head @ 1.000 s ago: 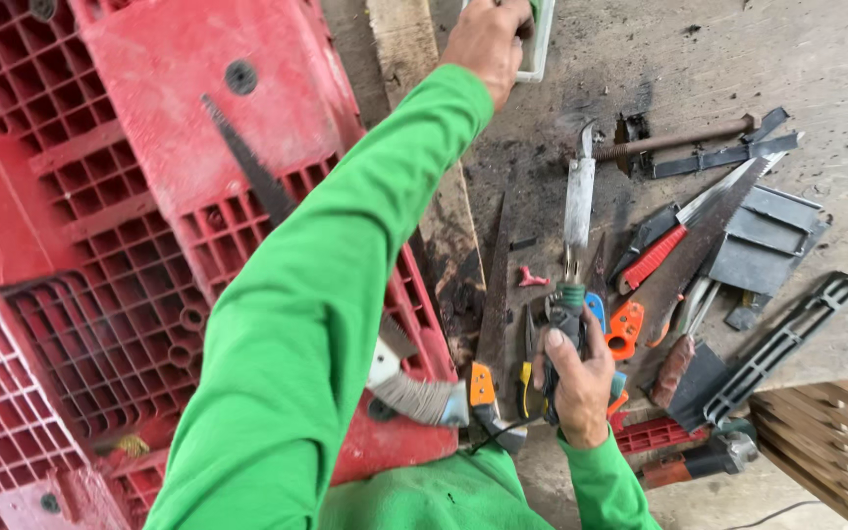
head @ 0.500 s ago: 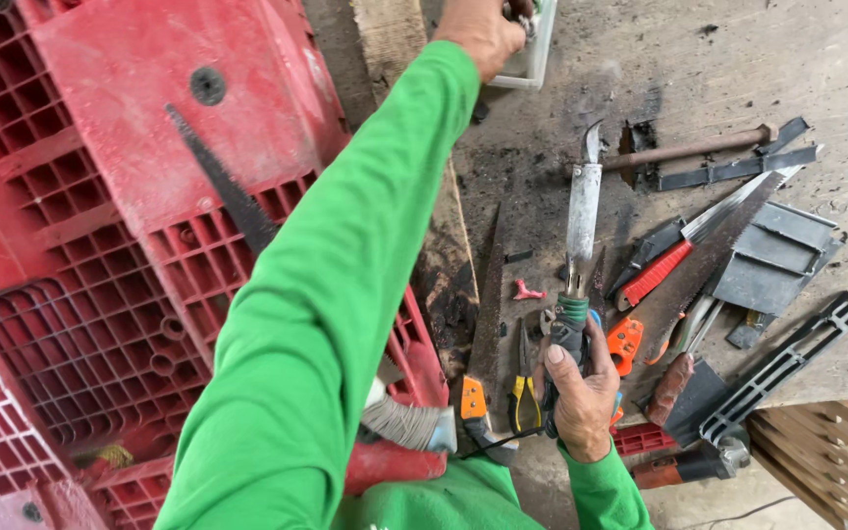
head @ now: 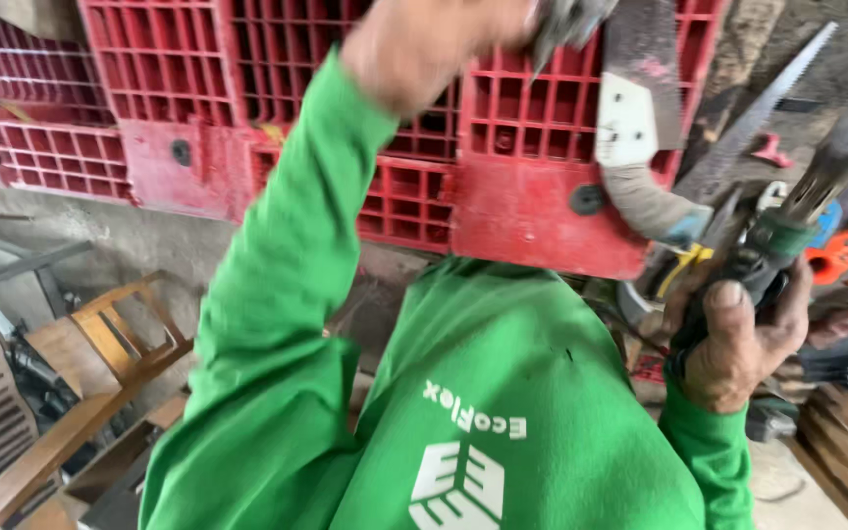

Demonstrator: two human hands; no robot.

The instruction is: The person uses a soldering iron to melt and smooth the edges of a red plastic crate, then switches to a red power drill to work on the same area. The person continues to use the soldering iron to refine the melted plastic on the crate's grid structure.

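Here, right hand (head: 738, 344) clenched around a dark tool handle (head: 763, 257); left hand (head: 424, 44) blurred, grip unclear, against red lattice crates (head: 365, 118).

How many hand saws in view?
1 for certain: the toothed saw blade at upper right, slanting across the red crates, above the right hand. Others may be hidden or blurred among the tool clutter.

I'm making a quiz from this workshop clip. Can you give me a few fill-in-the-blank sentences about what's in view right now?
1. The person's sleeves are ____ in colour.
2. The right hand grips the handle of a long metal ____.
3. The big plastic crates behind the arms are ____.
4. The saw blade at upper right has a ____ edge.

Missing words: green; blade; red; toothed
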